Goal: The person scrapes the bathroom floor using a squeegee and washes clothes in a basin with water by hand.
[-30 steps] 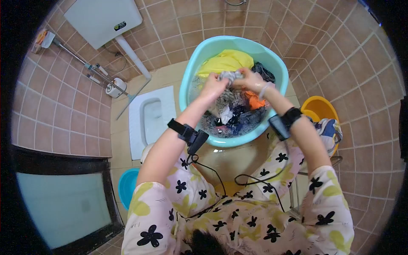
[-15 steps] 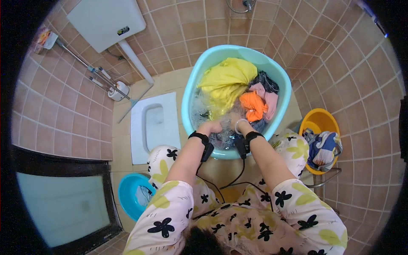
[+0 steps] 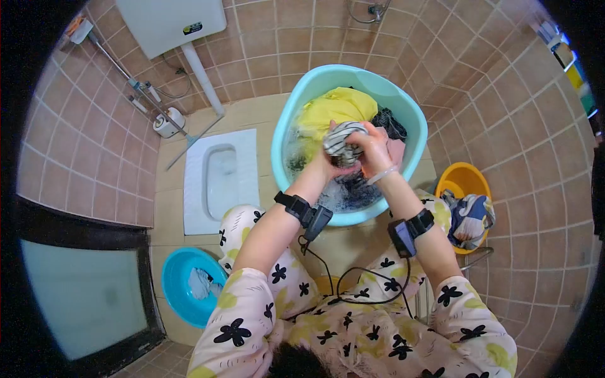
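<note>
Over a light-blue tub (image 3: 282,160), both my hands grip a bunched, black-and-white striped cloth (image 3: 343,140). My left hand (image 3: 328,165) cups it from the left and below, fingers closed. On the other side, my right hand (image 3: 376,153) wraps round it, a pale bracelet at the wrist. Beneath and behind lies a yellow cloth (image 3: 337,106) in foamy water. A dark patterned cloth (image 3: 389,124) and a pink cloth (image 3: 395,151) rest along the tub's right side. Dark fabric (image 3: 353,194) sits in the suds near the front rim. What kind of garment the striped cloth is, I cannot tell.
A squat toilet (image 3: 220,183) is set in the floor left of the tub. An orange bucket (image 3: 464,176) with clothes stands right; a small blue basin (image 3: 176,293) with a light cloth sits lower left. Cables (image 3: 372,302) hang from my wrist straps. Tiled walls surround everything.
Both hands have risen out of the water and come together, now gripping the striped cloth, which was not visible before. The orange cloth seen earlier is now hidden behind my hands.
</note>
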A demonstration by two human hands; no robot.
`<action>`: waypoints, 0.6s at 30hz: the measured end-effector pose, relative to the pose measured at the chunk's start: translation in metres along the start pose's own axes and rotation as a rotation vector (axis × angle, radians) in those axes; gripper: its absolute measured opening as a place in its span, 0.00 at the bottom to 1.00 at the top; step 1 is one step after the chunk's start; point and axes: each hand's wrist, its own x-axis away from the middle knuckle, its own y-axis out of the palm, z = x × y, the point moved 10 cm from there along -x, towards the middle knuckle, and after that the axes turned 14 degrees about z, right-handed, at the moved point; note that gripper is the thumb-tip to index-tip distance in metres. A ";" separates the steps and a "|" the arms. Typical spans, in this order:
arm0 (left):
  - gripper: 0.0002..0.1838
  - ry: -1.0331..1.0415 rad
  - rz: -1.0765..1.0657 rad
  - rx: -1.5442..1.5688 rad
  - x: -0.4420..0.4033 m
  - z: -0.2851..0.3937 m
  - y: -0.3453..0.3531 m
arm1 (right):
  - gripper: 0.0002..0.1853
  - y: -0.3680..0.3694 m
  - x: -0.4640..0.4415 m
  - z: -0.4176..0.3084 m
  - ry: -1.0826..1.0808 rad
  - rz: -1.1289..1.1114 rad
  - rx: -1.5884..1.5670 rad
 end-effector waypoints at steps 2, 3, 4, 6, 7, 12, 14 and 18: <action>0.32 0.085 -0.063 -0.031 0.008 0.017 0.008 | 0.12 0.015 0.014 -0.009 -0.261 0.018 0.220; 0.30 0.127 -0.087 0.012 0.003 0.023 0.005 | 0.14 0.019 0.016 -0.003 -0.327 0.044 0.241; 0.29 0.162 -0.097 0.052 -0.004 0.025 0.000 | 0.14 0.022 0.017 -0.001 -0.464 0.083 0.366; 0.25 0.197 -0.101 0.100 -0.019 0.024 -0.012 | 0.17 0.025 0.019 0.003 -0.634 0.179 0.456; 0.23 0.208 -0.099 0.116 -0.026 0.023 -0.017 | 0.17 0.026 0.016 0.007 -0.634 0.189 0.466; 0.16 0.269 0.035 0.112 -0.053 0.013 -0.042 | 0.17 0.001 -0.008 0.024 -0.580 0.379 0.685; 0.13 0.256 0.233 0.080 -0.037 0.010 -0.054 | 0.17 -0.012 -0.026 0.029 -0.510 0.439 0.681; 0.19 0.454 0.286 -0.072 -0.034 0.011 -0.053 | 0.24 -0.067 -0.086 0.060 -0.318 0.407 0.774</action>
